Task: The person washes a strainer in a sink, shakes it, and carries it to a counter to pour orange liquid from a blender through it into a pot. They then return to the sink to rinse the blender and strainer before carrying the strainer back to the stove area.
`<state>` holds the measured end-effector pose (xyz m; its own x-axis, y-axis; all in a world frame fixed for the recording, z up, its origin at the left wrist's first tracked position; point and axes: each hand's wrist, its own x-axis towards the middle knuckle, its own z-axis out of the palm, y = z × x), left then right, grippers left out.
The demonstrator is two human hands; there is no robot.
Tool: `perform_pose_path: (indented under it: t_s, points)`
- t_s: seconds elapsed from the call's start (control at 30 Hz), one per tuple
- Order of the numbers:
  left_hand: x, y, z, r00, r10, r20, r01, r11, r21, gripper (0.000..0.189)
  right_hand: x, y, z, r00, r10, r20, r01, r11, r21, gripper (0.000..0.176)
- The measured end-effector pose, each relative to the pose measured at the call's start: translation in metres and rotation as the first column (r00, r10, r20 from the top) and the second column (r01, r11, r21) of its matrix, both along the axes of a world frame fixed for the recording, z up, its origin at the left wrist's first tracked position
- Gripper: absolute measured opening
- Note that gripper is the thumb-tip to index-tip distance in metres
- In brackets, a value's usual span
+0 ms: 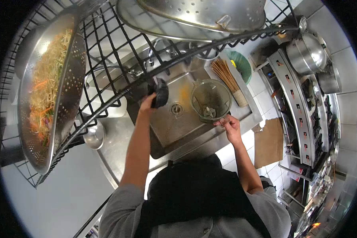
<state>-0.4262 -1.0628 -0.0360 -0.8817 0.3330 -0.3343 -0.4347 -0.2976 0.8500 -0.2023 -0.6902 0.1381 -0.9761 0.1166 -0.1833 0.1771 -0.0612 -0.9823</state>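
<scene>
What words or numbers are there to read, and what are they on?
None can be read.
The small red stickers along the stove front: too small and blurred.
The blender jar in the right hand and the black lid in the left hand: no words show.

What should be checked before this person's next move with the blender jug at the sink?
1. Right hand grips the blender jug by its handle: ok.
2. Left hand holds the black lid clear of the jug: ok.
3. Jug is over the sink: ok.
4. Both hands are outside the jug, away from its blades: ok.
5. Sink's drain is uncovered: ok.
6. Jug is rinsed clean: cannot tell.
</scene>
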Motion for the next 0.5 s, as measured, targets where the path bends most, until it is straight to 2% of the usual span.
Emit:
perform_pose_path:
  t_s: [0.03,0.07,0.13,0.17,0.23,0.27,0.37,0.4,0.47,0.5]
  points:
    - [0.021,0.009,0.017,0.989,0.049,0.14,-0.1,0.916,0.389,0.048,-0.002,0.001,0.007,1.0,0.003,-0.01,-0.003,1.0,-0.001,0.022]
    - [0.035,0.019,0.02,0.99,0.052,0.129,-0.099,0.916,0.388,0.048,-0.002,0.001,0.012,1.0,0.004,-0.027,-0.005,1.0,-0.02,0.022]
    - [0.053,0.032,0.023,0.995,0.102,-0.016,-0.06,0.697,0.714,0.044,0.0,0.002,0.01,0.998,0.007,-0.065,-0.012,0.996,-0.087,0.022]
    - [0.049,0.034,0.023,0.995,0.102,-0.022,-0.056,0.7,0.712,0.044,-0.001,0.002,0.012,0.998,0.007,-0.07,-0.013,0.996,-0.091,0.022]
    - [0.039,0.04,0.023,0.943,-0.254,0.213,-0.098,0.4,0.911,0.045,-0.002,0.004,0.016,0.996,0.004,-0.084,-0.017,0.989,-0.15,0.022]
    - [0.037,0.047,0.027,0.943,-0.259,0.208,-0.091,0.4,0.912,0.045,-0.002,0.004,0.017,0.996,-0.001,-0.089,-0.013,0.989,-0.149,0.022]
    - [0.027,0.065,0.037,0.933,-0.063,0.353,-0.239,0.624,0.744,0.052,-0.002,0.006,0.017,0.993,-0.001,-0.119,-0.018,0.988,-0.152,0.023]
    - [0.02,0.068,0.039,0.936,-0.069,0.345,-0.229,0.624,0.747,0.052,-0.001,0.007,0.017,0.994,-0.009,-0.111,-0.006,0.991,-0.133,0.023]
    - [0.003,0.073,0.046,0.969,-0.096,0.226,-0.11,0.654,0.749,0.05,0.001,0.008,0.016,0.994,-0.021,-0.11,0.008,0.993,-0.115,0.023]
    - [-0.002,0.073,0.051,0.971,-0.094,0.221,-0.107,0.654,0.749,0.05,0.003,0.009,0.016,0.994,-0.025,-0.108,0.01,0.99,-0.138,0.028]
